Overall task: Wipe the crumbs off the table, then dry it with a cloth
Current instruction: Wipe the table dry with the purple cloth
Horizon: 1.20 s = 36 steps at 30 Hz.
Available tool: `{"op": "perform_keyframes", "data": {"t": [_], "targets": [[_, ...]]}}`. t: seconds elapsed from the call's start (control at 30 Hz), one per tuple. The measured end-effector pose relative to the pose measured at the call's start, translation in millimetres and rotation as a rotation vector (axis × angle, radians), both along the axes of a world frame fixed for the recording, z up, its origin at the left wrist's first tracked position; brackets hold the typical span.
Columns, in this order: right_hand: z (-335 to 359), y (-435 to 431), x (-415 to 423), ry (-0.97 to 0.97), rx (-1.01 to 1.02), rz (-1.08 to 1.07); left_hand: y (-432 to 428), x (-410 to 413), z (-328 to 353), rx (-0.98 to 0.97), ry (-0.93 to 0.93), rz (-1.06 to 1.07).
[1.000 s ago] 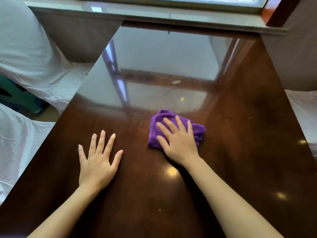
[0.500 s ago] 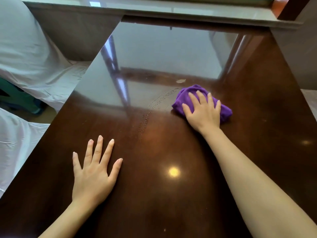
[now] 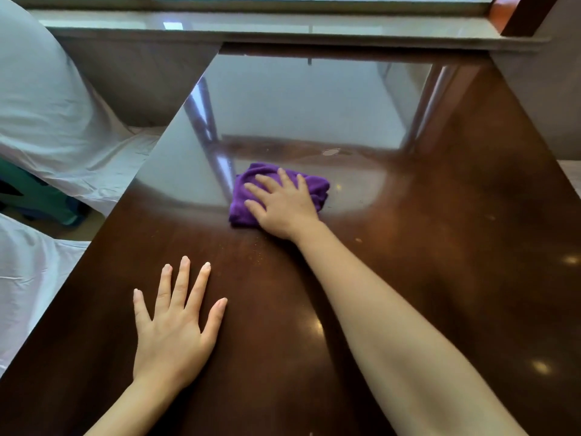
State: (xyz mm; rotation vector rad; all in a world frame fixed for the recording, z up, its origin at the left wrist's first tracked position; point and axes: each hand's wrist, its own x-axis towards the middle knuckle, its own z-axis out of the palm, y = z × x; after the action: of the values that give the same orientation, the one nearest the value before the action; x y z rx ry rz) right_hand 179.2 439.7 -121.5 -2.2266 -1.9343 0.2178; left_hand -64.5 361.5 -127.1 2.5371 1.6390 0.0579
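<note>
Two hands are on the dark, glossy table, each doing its own job. The right hand lies palm-down with fingers spread over a bunched purple cloth, pressing it flat against the wood near the middle of the tabletop; it pins the cloth under the palm without gripping it, which suits a sliding wipe. The left hand rests empty on the near left part of the table, fingers splayed and flat, probably as a brace while the person leans forward. Fine pale specks (likely the crumbs) lie just on the near side of the cloth, and a pale fleck sits farther back, so the wiping looks unfinished. White draped fabric fills the left side beyond the table edge.
</note>
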Motion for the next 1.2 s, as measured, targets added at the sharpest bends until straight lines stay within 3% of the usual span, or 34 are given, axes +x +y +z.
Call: {"op": "perform_keyframes", "data": {"t": [0.2, 0.47, 0.67, 1.2], "targets": [[-1, -4, -3, -0.037, 0.052, 0.043, 2, -1, -1, -0.005, -0.019, -0.004], [3, -5, 72, -0.024, 0.064, -0.365, 1, -1, -4, 0.019, -0.012, 0.004], [-1, -40, 95, -0.054, 0.057, -0.494, 0, -1, -5, 0.018, 0.012, 0.007], [2, -66, -2, 0.058, -0.023, 0.100, 8, -2, -14, 0.026, -0.005, -0.029]]}}
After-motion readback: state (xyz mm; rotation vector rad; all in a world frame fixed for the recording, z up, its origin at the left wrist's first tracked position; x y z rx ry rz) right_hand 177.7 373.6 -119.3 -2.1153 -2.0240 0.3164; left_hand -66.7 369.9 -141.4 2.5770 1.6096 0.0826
